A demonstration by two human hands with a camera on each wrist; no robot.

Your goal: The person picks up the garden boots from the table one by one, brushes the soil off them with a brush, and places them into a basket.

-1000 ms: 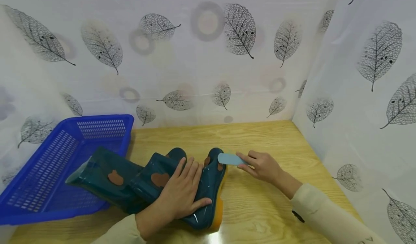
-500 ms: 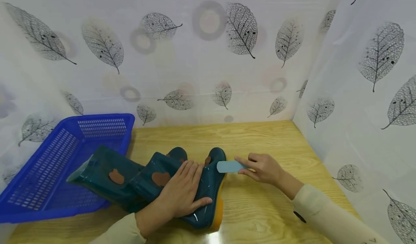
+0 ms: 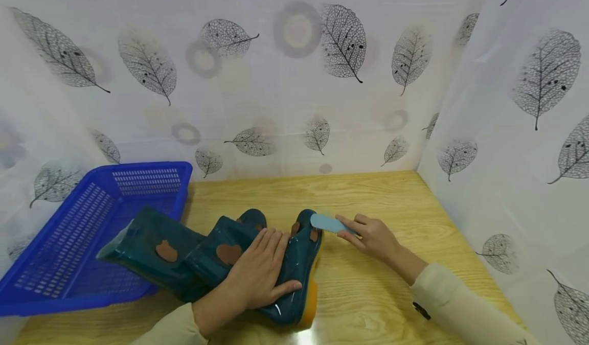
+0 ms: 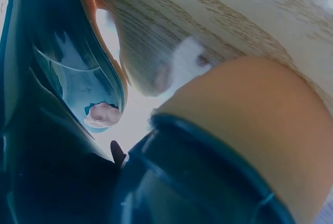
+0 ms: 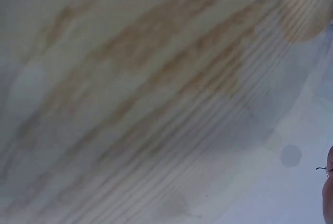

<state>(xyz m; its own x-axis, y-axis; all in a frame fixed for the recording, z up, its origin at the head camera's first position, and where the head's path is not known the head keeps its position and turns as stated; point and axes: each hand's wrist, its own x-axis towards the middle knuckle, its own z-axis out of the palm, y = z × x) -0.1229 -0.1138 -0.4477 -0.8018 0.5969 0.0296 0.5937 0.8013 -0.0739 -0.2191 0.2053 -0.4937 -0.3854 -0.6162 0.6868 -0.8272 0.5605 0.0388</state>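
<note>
A pair of glossy dark green rain boots with brown patches lies on the table, their shafts toward the left. My left hand (image 3: 257,271) rests flat on the nearer boot (image 3: 294,263), fingers extended together and thumb spread toward its orange sole. Partly behind it is the other boot (image 3: 144,243). A light-blue brush (image 3: 325,223) is pinched between the thumb and fingers of my right hand (image 3: 374,236); its short bristles face down at the nearer boot's toe. The left wrist view has dark green boot surfaces (image 4: 57,52) close up; the left hand is not seen there.
A blue perforated plastic basket (image 3: 185,184) stands at the left, with the other boot's shaft reaching over its near side. The wood-grain tabletop (image 3: 391,197) meets leaf-patterned white curtains (image 3: 276,89) behind and at the sides. Blurred wood grain (image 5: 156,68) fills much of the right wrist view.
My right hand has drawn the brush down and back along the nearer boot's toe, then up again to the tip, where it is tilted now. My left hand keeps its place on the boot.
</note>
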